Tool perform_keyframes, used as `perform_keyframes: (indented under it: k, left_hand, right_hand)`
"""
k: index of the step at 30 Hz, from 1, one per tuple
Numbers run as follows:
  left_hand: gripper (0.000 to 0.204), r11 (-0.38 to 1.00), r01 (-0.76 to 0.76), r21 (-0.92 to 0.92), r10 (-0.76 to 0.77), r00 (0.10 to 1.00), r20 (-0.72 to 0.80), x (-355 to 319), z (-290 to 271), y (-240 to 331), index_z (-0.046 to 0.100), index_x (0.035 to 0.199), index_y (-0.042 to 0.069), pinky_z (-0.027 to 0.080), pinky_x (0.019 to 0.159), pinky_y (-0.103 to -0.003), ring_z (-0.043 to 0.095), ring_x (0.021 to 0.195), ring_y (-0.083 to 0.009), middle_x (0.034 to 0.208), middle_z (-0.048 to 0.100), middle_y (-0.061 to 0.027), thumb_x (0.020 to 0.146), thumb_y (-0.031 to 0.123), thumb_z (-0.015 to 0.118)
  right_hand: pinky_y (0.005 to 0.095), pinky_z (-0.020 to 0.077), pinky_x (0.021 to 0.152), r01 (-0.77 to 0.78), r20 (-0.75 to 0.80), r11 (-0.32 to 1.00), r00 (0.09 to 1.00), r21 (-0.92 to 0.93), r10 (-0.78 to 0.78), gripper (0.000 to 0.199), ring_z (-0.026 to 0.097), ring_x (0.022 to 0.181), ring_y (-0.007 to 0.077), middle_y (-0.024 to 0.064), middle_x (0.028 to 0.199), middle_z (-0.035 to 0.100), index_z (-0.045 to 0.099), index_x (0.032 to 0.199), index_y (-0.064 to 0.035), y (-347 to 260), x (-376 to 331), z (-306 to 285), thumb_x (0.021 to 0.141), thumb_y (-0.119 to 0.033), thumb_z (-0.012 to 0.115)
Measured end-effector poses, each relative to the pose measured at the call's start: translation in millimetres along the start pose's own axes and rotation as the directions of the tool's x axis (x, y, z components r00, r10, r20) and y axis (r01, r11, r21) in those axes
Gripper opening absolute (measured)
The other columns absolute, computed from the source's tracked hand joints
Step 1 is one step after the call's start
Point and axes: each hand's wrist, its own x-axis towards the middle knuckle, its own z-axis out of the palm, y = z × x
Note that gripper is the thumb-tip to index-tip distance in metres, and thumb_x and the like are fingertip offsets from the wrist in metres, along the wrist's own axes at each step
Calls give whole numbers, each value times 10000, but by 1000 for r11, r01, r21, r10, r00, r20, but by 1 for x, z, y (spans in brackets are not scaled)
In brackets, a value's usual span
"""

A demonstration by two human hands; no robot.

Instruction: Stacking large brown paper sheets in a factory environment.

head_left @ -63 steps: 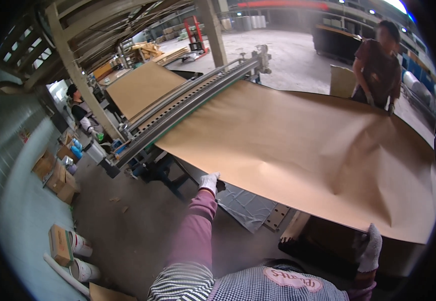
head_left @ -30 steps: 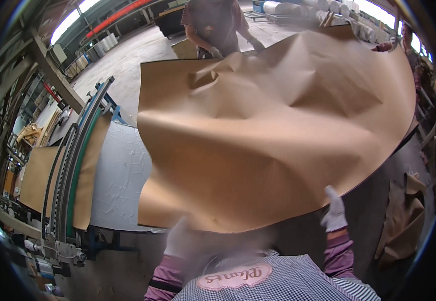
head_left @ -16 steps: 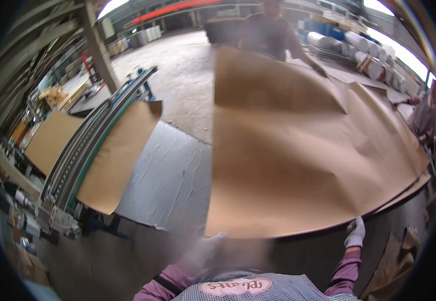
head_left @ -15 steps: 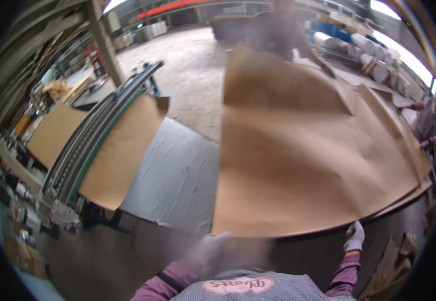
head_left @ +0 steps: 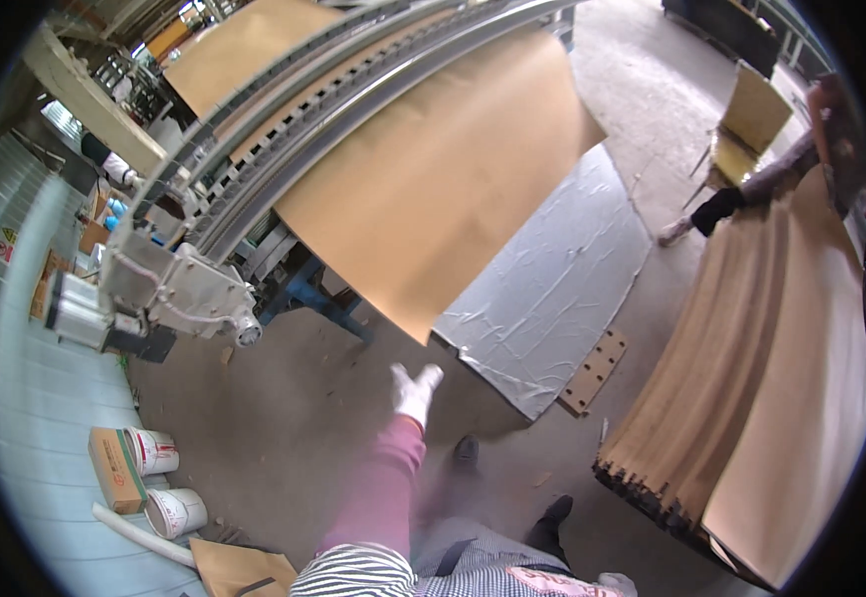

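Note:
My left hand (head_left: pixel 416 391) wears a white glove and reaches forward with thumb and fingers apart. It holds nothing and is just short of the near corner of a brown paper sheet (head_left: pixel 443 179). That sheet comes out from under a long machine beam (head_left: pixel 353 104) and partly overlaps a silver-covered board (head_left: pixel 557 289). My right hand (head_left: pixel 616 585), also gloved, is low at the bottom edge beside my checked apron; its fingers cannot be made out. To the right stands a tall stack of brown sheets (head_left: pixel 721 358), its top sheet (head_left: pixel 801 398) slightly bent.
A co-worker's gloved hand (head_left: pixel 675 232) is at the stack's far side. A metal carriage with a motor (head_left: pixel 174 289) sits at the beam's near end. Two white buckets (head_left: pixel 176 511) and a carton (head_left: pixel 117 470) stand on the left. A perforated strip (head_left: pixel 593 372) lies beside the silver board.
My view has turned left toward the machine. Both hands have left the large raised sheet, which is now down at the right. More brown sheet shows past the beam.

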Motion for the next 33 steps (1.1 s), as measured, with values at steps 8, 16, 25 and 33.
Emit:
perform_keyframes:
  k: [8, 16, 25, 33]
  left_hand:
    - [616, 874, 24, -485, 0, 999, 49, 241, -47, 36, 480, 1235, -26, 455, 854, -358, 590, 958, -246, 1111, 602, -139, 725, 158, 772]
    - [323, 696, 404, -594, 246, 643, 725, 115, -37, 136, 513, 1183, -1, 561, 746, -406, 604, 974, -225, 1109, 582, -100, 948, 220, 506]
    - [384, 798, -419, -434, 579, 733, 357, -7, -158, 244, 607, 1085, -84, 476, 788, -268, 569, 884, -118, 1028, 644, -85, 951, 268, 530]
    - [602, 609, 224, -761, 544, 581, 606, -157, -160, 296, 370, 1315, 2, 505, 860, -399, 505, 1134, -260, 1273, 473, -151, 878, 349, 597]
  right_hand:
    - [239, 440, 525, -76, -75, 988, 993, 132, 86, 209, 510, 586, 93, 24, 764, 594, 588, 1061, -44, -130, 1, 156, 900, -167, 536]
    - [233, 429, 623, 105, 417, 991, 907, -81, -62, 370, 477, 702, 69, -12, 776, 530, 579, 1059, 3, -186, 64, 210, 889, -323, 544]
    - [326, 496, 854, 94, 555, 697, 532, 711, -639, 472, 565, 991, 165, 96, 1150, 555, 425, 1274, 29, -365, -125, 236, 898, -197, 602]
    - [361, 488, 696, 929, -80, 370, 370, 7, -926, 445, 625, 797, 254, 151, 805, 630, 540, 1089, 25, -355, -231, 176, 880, -368, 524]
